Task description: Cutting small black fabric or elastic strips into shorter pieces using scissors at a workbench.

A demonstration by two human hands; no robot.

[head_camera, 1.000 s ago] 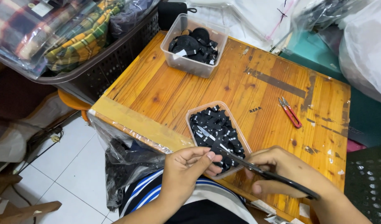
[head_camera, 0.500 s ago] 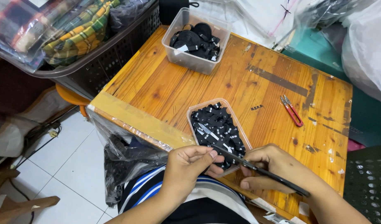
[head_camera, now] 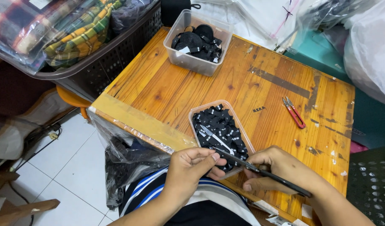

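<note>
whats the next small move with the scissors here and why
Probably close the scissors on the piece pinched in the left hand. The right hand holds them with the blades parted over the tray of small black pieces, and the left fingertips sit right at the blades, so a cut piece should drop into the tray.

Your work surface: a varnished wooden table [head_camera: 167, 90], orange-brown, with dark worn streaks toward its far right and a strip of tan tape along its near left edge. On it you have:
- a clear plastic tub [head_camera: 197, 63] of black pieces at the far edge;
- a shallow clear tray [head_camera: 196, 112] of small black pieces at the near edge;
- red-handled snips [head_camera: 294, 112], well right of the tray.
</note>
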